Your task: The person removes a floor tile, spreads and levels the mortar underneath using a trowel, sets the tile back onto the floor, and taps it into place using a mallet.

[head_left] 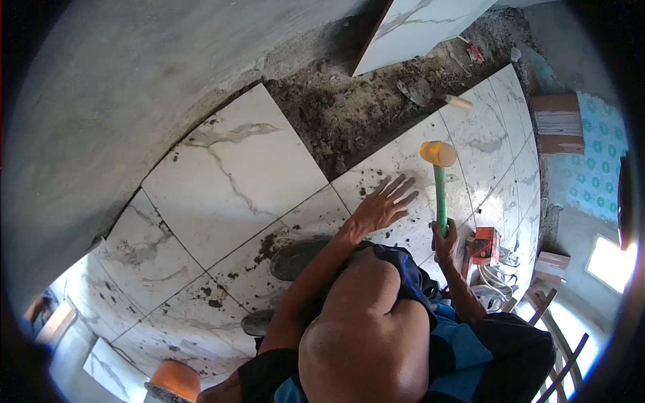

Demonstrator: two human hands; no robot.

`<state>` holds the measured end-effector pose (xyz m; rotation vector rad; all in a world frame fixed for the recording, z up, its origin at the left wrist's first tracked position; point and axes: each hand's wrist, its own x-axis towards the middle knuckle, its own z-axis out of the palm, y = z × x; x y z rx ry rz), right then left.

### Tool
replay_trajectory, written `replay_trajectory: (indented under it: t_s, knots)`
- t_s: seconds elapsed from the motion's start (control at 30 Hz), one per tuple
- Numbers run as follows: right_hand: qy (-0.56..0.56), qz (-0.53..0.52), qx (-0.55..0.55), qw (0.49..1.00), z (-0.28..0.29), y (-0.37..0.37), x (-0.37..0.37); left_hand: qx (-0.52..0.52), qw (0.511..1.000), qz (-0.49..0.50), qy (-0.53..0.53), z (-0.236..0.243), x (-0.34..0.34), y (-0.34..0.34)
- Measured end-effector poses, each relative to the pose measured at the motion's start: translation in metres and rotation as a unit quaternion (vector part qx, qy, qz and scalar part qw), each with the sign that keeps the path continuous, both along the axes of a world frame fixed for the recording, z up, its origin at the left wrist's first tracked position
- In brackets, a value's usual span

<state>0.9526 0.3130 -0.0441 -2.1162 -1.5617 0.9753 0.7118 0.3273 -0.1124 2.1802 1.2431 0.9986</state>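
Note:
My right hand (445, 243) is wrapped round the green handle of a rubber mallet (440, 191), whose yellow head with a pale face points up and away from me. Fingers spread, my left hand (381, 209) is over the white marble-patterned floor tiles (235, 168), close to the edge of the dirt; whether its palm touches the tile I cannot tell. Beyond it lies a strip of loose soil (322, 117) without tiles. A trowel (458, 102) with a wooden handle lies where that soil meets the laid tiles, its blade dirty.
A tile (416, 30) leans upright over the soil. A bare grey wall (148, 80) runs along the left. A red box (485, 245) and cables sit at right, and an orange bucket (178, 379) at lower left. Part of another person (37, 309) shows at the left edge.

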Motion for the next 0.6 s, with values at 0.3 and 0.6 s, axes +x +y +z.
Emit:
replay_trajectory:
  t_s: [0.3, 0.6]
  knots:
    - [-0.031, 0.298, -0.005, 0.954, -0.004, 0.025, -0.128, -0.086, 0.809, 0.552, 0.181, -0.031, -0.255, -0.122]
    - [0.145, 0.515, -0.039, 0.844, -0.004, 0.034, -0.337, -0.149, 0.626, 0.719, 0.262, -0.024, -0.325, -0.163]
